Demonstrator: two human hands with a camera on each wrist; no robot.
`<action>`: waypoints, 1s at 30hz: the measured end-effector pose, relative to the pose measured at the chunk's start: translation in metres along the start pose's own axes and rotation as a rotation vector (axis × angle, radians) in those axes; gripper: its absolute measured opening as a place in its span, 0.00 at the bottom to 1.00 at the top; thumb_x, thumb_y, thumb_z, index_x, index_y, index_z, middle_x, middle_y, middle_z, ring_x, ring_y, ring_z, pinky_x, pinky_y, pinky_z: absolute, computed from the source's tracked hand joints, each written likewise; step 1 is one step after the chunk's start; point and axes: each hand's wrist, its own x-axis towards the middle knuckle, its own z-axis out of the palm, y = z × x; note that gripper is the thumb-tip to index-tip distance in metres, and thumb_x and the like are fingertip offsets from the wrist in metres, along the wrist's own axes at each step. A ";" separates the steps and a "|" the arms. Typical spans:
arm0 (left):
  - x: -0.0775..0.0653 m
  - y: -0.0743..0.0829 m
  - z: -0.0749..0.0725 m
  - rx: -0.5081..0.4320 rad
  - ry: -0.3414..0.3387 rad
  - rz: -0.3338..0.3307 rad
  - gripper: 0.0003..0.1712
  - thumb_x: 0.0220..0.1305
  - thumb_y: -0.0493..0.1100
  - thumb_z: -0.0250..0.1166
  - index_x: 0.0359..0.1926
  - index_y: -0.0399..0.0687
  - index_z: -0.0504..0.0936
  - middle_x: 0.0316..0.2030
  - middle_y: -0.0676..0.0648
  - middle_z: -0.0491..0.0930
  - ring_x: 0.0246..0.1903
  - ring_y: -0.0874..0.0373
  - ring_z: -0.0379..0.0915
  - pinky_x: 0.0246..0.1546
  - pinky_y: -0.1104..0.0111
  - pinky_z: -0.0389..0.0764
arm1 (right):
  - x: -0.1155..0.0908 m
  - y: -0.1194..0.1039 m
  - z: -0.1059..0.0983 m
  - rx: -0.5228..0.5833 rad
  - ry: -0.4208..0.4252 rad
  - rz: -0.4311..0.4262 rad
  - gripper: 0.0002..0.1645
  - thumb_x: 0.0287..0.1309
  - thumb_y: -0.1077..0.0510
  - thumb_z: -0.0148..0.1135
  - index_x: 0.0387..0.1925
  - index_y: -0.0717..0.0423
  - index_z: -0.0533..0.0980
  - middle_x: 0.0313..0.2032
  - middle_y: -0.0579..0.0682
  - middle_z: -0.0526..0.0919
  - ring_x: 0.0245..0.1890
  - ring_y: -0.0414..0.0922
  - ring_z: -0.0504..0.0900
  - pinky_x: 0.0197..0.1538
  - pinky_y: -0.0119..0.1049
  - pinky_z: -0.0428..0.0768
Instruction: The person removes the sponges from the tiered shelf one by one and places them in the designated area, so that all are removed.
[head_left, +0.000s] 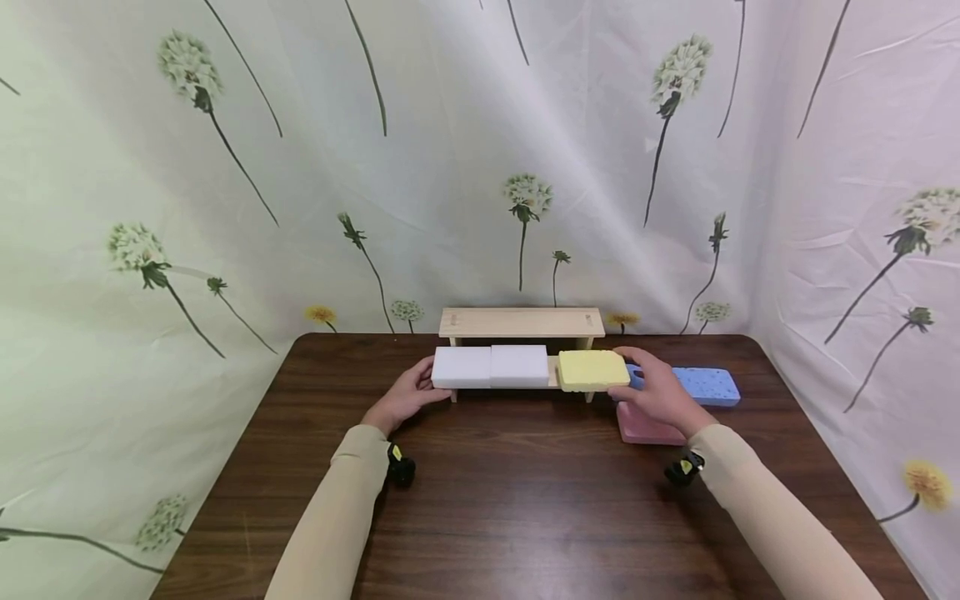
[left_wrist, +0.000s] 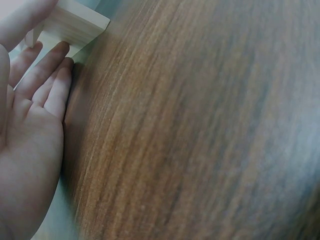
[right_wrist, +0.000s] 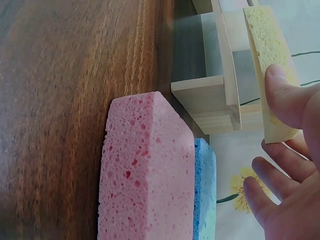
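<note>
Two white melamine sponges [head_left: 462,367] lie side by side on the front tier of a small wooden shelf [head_left: 522,322]. My left hand [head_left: 408,393] holds the left end of the outer one, thumb in front and fingers behind. In the left wrist view the left hand [left_wrist: 37,125] is beside the shelf's wooden leg [left_wrist: 82,25]; the sponge is out of sight there. My right hand [head_left: 657,393] pinches a yellow sponge [head_left: 593,370] by its right end. In the right wrist view this yellow sponge [right_wrist: 270,55] appears above the shelf step, under the thumb.
A pink sponge [head_left: 647,427] and a blue sponge [head_left: 708,385] lie on the dark wooden table [head_left: 517,500], right of the shelf. Part of both is behind my right hand. A flower-printed cloth [head_left: 450,167] hangs around the table's back and sides.
</note>
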 end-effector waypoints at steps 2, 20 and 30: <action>0.001 0.000 0.000 0.005 -0.001 0.007 0.45 0.69 0.32 0.70 0.80 0.37 0.58 0.72 0.31 0.69 0.70 0.40 0.68 0.73 0.51 0.69 | -0.001 0.001 -0.002 -0.005 0.004 -0.001 0.43 0.62 0.55 0.77 0.73 0.62 0.68 0.70 0.64 0.73 0.69 0.64 0.72 0.68 0.63 0.75; 0.000 -0.002 -0.001 0.036 -0.002 0.013 0.45 0.69 0.33 0.70 0.80 0.36 0.57 0.73 0.31 0.68 0.70 0.40 0.69 0.72 0.54 0.69 | -0.018 0.013 -0.011 -0.045 0.037 -0.018 0.43 0.61 0.56 0.78 0.72 0.64 0.68 0.69 0.66 0.74 0.68 0.65 0.73 0.67 0.65 0.75; 0.000 0.000 0.000 0.011 -0.004 0.002 0.46 0.69 0.32 0.69 0.81 0.37 0.56 0.74 0.32 0.66 0.71 0.39 0.67 0.73 0.53 0.68 | -0.027 0.011 -0.018 -0.050 0.026 0.035 0.44 0.62 0.56 0.77 0.73 0.63 0.67 0.70 0.66 0.72 0.69 0.66 0.71 0.68 0.66 0.73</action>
